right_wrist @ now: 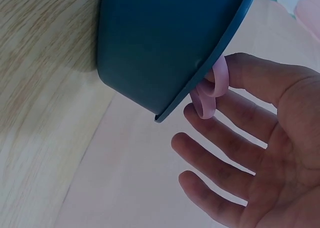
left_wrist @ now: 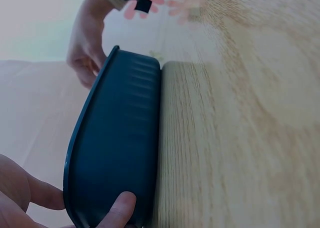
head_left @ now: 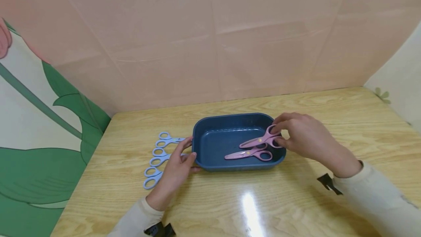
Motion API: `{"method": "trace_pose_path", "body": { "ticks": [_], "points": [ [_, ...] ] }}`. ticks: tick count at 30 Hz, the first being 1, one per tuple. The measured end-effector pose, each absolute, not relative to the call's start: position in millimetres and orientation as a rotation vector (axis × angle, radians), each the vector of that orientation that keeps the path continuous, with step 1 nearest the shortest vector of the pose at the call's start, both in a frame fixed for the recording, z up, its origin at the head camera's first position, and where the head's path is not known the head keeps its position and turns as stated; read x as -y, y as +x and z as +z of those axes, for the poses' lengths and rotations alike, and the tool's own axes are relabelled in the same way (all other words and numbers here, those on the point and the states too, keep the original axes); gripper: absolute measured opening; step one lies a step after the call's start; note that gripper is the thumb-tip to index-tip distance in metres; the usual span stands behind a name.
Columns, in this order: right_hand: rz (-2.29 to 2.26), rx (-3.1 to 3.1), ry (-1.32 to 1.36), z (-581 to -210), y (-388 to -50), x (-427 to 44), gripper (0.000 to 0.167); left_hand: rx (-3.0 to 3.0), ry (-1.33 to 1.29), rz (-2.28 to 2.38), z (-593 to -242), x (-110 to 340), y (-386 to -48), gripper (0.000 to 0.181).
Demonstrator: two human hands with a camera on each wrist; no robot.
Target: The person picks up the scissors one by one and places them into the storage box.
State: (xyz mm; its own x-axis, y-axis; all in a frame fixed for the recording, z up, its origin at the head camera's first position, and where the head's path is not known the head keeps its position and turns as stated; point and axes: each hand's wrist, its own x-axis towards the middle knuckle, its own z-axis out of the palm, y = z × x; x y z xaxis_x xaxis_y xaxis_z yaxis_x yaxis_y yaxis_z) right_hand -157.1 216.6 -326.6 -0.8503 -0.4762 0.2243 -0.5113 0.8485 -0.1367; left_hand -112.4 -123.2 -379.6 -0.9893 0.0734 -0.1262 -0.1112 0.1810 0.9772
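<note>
Left hand (head_left: 176, 168) grips blue tray (head_left: 210, 142) at its 9 o'clock | right hand (head_left: 304, 134) pinches upper pink scissors (head_left: 260, 140) at tray's 3 o'clock | step, likely: placing or lifting scissors | next calls for steady tray

"Facing you, a creased pink sheet (head_left: 210, 39) rises at the far edge of your wood-grain tabletop (head_left: 108, 164)."

"And on your left you have a white panel (head_left: 19, 120) printed with broad green leaves (head_left: 33, 175), a slanting green stem (head_left: 39, 100) and a pink petal (head_left: 4, 39), cut off by the head view's edge."

"To your right, a whitish panel (head_left: 402, 79) meets the sheet at the far corner; low on it you'll see a small green flower print (head_left: 382, 95)."

"Nearer you, a white streak of glare (head_left: 251, 211) lies across the wood."
</note>
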Motion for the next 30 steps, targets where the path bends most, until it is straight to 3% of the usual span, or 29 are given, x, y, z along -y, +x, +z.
{"method": "trace_pose_path", "body": {
  "ticks": [30],
  "points": [
    [0.249, 2.813, 0.758, -338, -156, -207, 0.019, -2.295, -0.035, 1.922, -380, 123, -112, 0.052]
  ]
}}
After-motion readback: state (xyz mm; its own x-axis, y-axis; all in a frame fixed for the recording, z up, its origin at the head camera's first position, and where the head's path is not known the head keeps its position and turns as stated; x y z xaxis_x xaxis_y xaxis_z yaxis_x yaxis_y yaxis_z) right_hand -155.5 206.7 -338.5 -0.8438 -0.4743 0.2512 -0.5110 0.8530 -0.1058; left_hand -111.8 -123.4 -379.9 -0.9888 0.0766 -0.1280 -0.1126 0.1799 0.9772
